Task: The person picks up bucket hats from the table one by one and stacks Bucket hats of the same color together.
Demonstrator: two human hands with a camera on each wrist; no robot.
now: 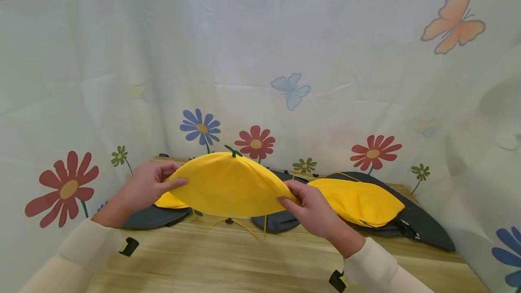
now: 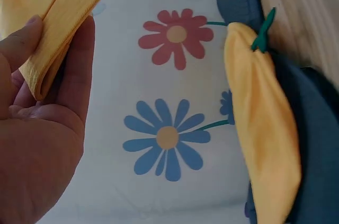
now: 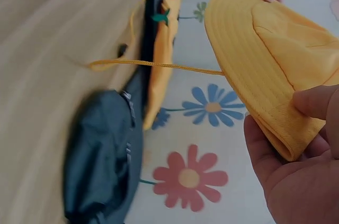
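At the centre of the head view, a folded yellow hat (image 1: 229, 184) is held above the wooden table (image 1: 244, 257). The left hand (image 1: 148, 186) pinches its left end, and the right hand (image 1: 311, 207) pinches its right end. Behind it lie dark grey hats (image 1: 423, 220) and another yellow hat (image 1: 360, 202) at right, backed by a flowered curtain (image 1: 260, 58). A yellow cord (image 1: 244, 227) dangles below.

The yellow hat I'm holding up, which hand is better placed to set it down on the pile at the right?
Probably the right hand. It pinches the yellow hat at the end nearest the right pile, almost touching it. The left hand grips the far end, across the table.
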